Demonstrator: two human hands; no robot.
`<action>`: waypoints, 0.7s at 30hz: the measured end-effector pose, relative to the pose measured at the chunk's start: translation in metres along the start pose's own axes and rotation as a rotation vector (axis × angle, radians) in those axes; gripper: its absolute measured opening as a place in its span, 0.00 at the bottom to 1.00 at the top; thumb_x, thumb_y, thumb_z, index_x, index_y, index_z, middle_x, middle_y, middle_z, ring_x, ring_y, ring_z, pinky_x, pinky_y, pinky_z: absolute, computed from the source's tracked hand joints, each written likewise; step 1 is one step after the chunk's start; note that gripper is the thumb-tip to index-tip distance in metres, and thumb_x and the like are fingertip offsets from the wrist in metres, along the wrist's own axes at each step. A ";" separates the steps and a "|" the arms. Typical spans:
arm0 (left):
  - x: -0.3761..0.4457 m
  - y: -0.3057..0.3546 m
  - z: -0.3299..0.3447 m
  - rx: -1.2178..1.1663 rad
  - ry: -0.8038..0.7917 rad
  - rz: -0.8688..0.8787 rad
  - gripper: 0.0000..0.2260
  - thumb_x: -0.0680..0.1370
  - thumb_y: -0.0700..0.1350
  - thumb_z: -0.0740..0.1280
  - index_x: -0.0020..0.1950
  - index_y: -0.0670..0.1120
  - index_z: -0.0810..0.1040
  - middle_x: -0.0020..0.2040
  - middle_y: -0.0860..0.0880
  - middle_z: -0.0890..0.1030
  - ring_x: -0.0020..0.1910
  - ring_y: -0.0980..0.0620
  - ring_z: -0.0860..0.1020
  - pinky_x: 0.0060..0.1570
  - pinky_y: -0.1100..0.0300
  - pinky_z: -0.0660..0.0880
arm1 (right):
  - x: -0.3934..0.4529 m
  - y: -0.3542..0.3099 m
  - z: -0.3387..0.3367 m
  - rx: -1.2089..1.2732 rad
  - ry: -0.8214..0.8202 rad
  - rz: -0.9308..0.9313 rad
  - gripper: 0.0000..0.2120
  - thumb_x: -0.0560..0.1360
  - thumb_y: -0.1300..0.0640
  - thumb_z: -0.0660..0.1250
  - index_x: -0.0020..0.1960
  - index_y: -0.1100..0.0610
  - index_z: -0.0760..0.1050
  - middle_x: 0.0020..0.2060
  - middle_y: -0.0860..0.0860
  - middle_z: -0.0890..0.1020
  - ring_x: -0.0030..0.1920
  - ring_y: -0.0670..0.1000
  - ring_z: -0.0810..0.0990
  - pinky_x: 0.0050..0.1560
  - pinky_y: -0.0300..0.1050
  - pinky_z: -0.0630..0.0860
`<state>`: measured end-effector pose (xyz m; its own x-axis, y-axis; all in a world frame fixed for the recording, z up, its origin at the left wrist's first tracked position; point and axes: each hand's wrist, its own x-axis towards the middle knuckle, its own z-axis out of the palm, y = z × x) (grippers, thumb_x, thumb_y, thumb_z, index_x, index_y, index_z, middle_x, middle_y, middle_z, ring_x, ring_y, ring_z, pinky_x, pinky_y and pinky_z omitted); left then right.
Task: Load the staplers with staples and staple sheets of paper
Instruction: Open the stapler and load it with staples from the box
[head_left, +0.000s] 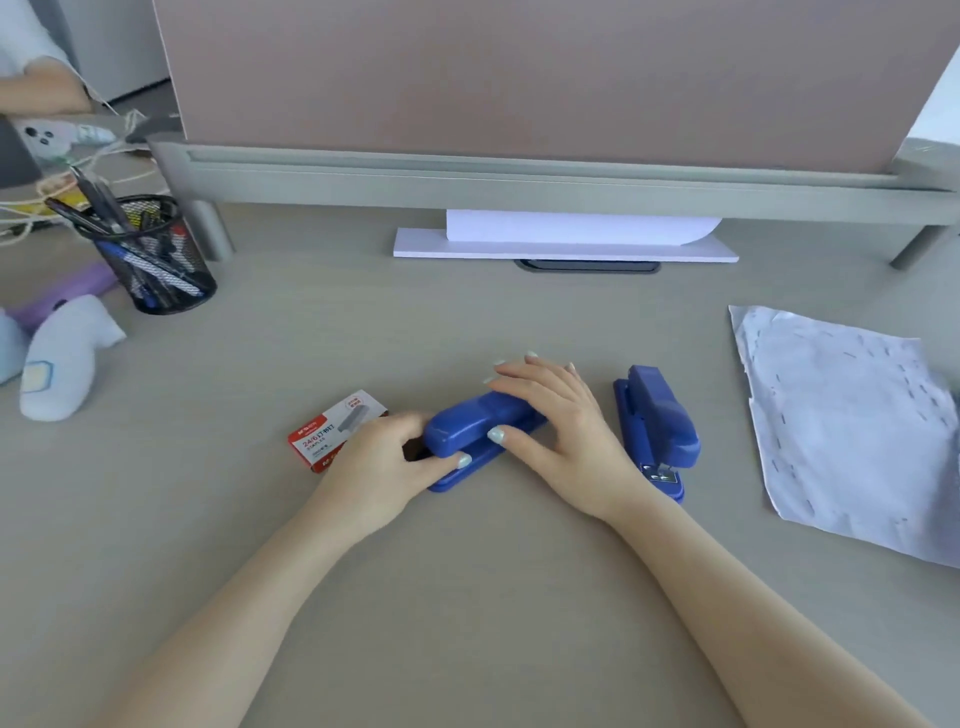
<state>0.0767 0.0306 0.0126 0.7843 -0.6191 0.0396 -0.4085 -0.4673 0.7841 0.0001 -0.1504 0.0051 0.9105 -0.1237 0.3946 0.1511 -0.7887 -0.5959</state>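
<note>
Stapler (467, 422): axis near-left to far-right.
Left hand (382, 462): fingers grasping near end.
Right hand (553, 415): fingers released, flat over far end.

Mesh pen cup (150, 260) at 10 o'clock, white plush (62, 358) at 9 — pink divider (519, 73) up at 12, cables (21, 218) near 10.

Blues on a grey-beige desk (467, 597).
You have two deep-blue staplers, the middle stapler (475, 422) and the right stapler (664, 423); your staple box (332, 432) is red and white with red print; the sheets (841, 415) are white, crossed by dark dashed rows; the pen cup (156, 270) is black mesh; the partition (519, 78) is dusty pink.
</note>
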 end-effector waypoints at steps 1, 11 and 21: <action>-0.003 0.000 -0.001 0.006 -0.010 0.009 0.07 0.71 0.48 0.70 0.37 0.59 0.76 0.30 0.55 0.76 0.32 0.59 0.71 0.30 0.70 0.64 | -0.002 -0.002 0.001 -0.027 -0.026 -0.025 0.19 0.73 0.43 0.61 0.62 0.46 0.72 0.60 0.36 0.70 0.70 0.43 0.62 0.73 0.53 0.50; -0.015 0.003 0.003 -0.038 0.090 -0.048 0.08 0.69 0.48 0.71 0.39 0.48 0.72 0.37 0.51 0.77 0.37 0.52 0.74 0.37 0.58 0.67 | -0.009 -0.014 0.007 -0.104 0.004 -0.079 0.15 0.74 0.53 0.67 0.59 0.52 0.74 0.53 0.47 0.79 0.55 0.48 0.74 0.68 0.46 0.64; -0.010 0.004 0.008 -0.078 0.145 -0.018 0.07 0.70 0.44 0.72 0.37 0.45 0.74 0.41 0.54 0.80 0.39 0.58 0.76 0.37 0.68 0.68 | -0.006 -0.019 0.002 -0.008 0.149 0.043 0.14 0.76 0.53 0.64 0.60 0.54 0.72 0.54 0.46 0.79 0.51 0.43 0.74 0.48 0.37 0.70</action>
<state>0.0638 0.0302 0.0103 0.8527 -0.5106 0.1102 -0.3609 -0.4234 0.8310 -0.0071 -0.1335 0.0123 0.8487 -0.2451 0.4687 0.1098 -0.7852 -0.6094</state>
